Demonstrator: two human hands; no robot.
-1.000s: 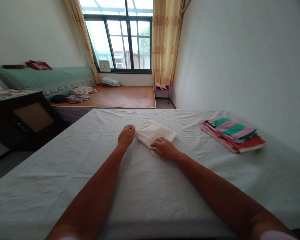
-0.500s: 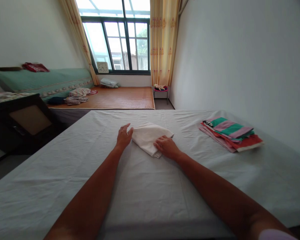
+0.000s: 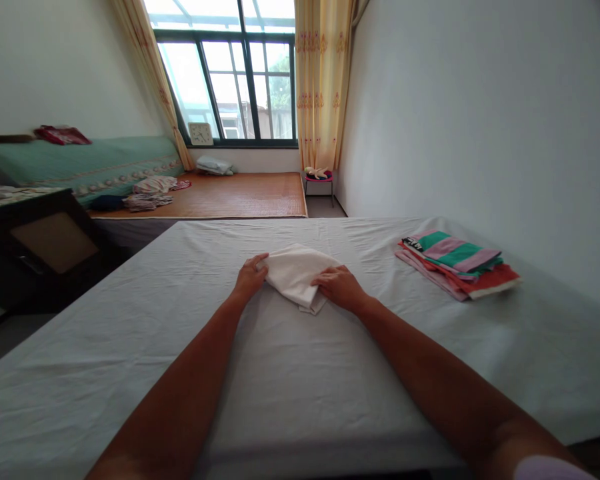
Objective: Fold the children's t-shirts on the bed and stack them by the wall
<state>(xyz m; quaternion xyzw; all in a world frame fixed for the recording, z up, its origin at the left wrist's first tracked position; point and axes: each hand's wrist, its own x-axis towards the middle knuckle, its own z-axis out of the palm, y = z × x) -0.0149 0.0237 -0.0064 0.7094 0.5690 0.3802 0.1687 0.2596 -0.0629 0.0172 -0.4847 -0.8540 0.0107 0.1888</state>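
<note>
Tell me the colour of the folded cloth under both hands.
White, plain; the folded cloth shows best in the head view.

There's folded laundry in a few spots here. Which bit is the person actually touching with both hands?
The plain white folded cloth mid-bed: the left hand and right hand grip its two sides. The striped green, pink and red stack lies untouched near the wall.

I'm in a bedroom at home. A bed with a pale sheet spreads out under my arms, and a second bed with a woven mat lies beyond it below the window. Yellow curtains hang there, a clock leans on the sill, and folded clothes are stacked by the wall.
</note>
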